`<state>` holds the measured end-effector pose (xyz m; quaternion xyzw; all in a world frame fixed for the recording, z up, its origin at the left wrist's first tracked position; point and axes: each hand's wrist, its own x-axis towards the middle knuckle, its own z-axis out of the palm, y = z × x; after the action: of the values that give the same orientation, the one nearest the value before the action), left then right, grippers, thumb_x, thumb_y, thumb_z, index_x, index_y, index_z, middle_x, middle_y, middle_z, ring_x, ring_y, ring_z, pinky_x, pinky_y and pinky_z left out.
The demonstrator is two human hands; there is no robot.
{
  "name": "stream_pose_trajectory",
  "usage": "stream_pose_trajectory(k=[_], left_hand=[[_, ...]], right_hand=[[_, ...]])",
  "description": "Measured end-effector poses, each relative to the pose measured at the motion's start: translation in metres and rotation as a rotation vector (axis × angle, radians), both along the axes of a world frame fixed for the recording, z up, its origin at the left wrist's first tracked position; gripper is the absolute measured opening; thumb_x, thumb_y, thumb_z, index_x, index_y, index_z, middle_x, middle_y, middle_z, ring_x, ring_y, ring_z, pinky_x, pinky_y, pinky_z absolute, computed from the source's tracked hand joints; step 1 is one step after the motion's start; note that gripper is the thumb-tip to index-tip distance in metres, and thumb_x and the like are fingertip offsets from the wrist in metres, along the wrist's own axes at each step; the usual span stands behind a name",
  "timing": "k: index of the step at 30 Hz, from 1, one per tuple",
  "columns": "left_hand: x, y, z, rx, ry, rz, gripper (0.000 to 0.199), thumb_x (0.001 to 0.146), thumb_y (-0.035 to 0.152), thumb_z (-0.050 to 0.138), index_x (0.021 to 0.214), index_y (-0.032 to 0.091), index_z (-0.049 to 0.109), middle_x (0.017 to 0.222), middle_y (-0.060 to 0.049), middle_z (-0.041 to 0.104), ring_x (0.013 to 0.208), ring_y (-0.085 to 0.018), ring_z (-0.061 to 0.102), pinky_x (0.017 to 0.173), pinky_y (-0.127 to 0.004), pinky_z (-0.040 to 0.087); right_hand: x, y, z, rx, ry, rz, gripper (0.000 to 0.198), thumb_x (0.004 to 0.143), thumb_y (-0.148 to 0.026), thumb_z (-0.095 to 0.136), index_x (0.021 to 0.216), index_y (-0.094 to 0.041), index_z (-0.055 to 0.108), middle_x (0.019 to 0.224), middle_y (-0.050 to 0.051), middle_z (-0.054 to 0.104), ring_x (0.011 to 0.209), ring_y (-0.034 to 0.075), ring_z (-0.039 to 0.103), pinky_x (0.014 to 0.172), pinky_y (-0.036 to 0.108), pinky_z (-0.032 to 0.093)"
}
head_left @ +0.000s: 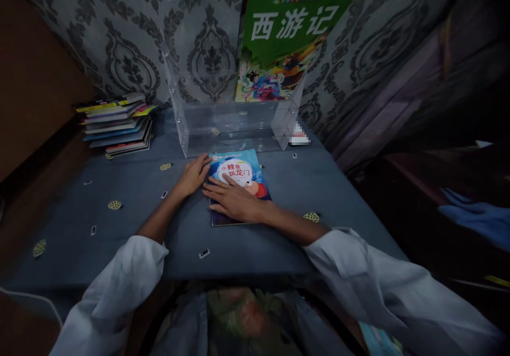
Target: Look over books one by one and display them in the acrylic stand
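A thin blue picture book [260, 178] lies closed on the table, its cover up with red Chinese lettering and an orange-red fish. Across the lower part of the cover rests my right hand [235, 199], laid flat with its fingers stretched towards the left edge. My left hand [195, 174] touches the book's upper left edge, fingers extended and close together. Just beyond the book stands a clear acrylic rack [235, 141]. A green book [285, 53] with large white lettering leans upright in its right half.
A stack of books [119, 127] sits at the table's back left, near the patterned wall [131, 64]. The grey-blue tablecloth [135, 260] has small printed motifs. Blue cloth [478, 218] lies off to the right, and a white cable [35, 295] hangs at the lower left.
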<state>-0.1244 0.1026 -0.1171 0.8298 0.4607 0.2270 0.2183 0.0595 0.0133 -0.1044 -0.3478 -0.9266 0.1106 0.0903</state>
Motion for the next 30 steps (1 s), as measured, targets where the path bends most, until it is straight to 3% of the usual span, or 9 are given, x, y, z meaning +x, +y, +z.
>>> stream_pose_trajectory(k=[4,8,12,15,21,30], left_hand=[[0.004,-0.008,-0.001,0.037,0.096,0.029,0.046,0.101,0.028,0.041,0.146,0.016,0.042,0.147,-0.011,0.056,0.139,-0.028,0.048,0.116,-0.05,0.035],[0.008,-0.017,0.0,0.107,0.162,0.043,0.046,0.101,0.025,0.041,0.146,0.016,0.042,0.148,-0.012,0.054,0.136,-0.026,0.051,0.114,-0.047,0.036],[0.012,-0.022,0.0,0.132,0.214,0.063,0.046,0.101,0.025,0.039,0.146,0.015,0.043,0.147,-0.014,0.055,0.136,-0.026,0.05,0.112,-0.046,0.038],[0.014,-0.024,0.0,0.14,0.214,0.093,0.046,0.101,0.023,0.039,0.146,0.015,0.043,0.148,-0.014,0.054,0.138,-0.025,0.049,0.113,-0.046,0.037],[0.017,-0.024,-0.006,0.17,0.194,0.11,0.043,0.1,0.022,0.038,0.141,0.018,0.05,0.15,-0.013,0.052,0.14,-0.026,0.047,0.114,-0.048,0.037],[0.018,-0.025,-0.006,0.253,0.146,0.064,0.041,0.095,0.022,0.042,0.133,0.018,0.057,0.136,-0.013,0.064,0.129,-0.028,0.057,0.107,-0.049,0.044]], right_hand=[[0.012,-0.036,-0.005,-0.009,0.018,0.038,0.055,0.103,-0.043,0.046,0.151,-0.018,0.042,0.158,0.011,0.042,0.152,0.025,0.026,0.126,0.054,0.012],[0.032,-0.049,-0.006,-0.001,0.075,-0.129,0.061,0.101,-0.051,0.045,0.152,-0.018,0.041,0.16,0.015,0.037,0.152,0.028,0.027,0.124,0.057,0.017],[0.054,-0.041,-0.01,-0.025,0.136,-0.389,0.06,0.103,-0.049,0.04,0.148,-0.01,0.046,0.159,0.021,0.038,0.151,0.031,0.028,0.123,0.054,0.025],[0.066,-0.033,-0.017,-0.013,0.158,-0.497,0.061,0.102,-0.045,0.042,0.149,-0.006,0.044,0.16,0.024,0.033,0.152,0.034,0.026,0.122,0.056,0.027],[0.076,-0.019,-0.028,0.015,0.197,-0.601,0.058,0.101,-0.044,0.043,0.147,-0.009,0.046,0.161,0.024,0.029,0.151,0.038,0.024,0.119,0.059,0.029],[0.088,-0.017,-0.031,0.074,0.323,-0.604,0.05,0.097,-0.042,0.05,0.141,-0.019,0.056,0.154,0.016,0.046,0.142,0.033,0.044,0.116,0.056,0.038]])
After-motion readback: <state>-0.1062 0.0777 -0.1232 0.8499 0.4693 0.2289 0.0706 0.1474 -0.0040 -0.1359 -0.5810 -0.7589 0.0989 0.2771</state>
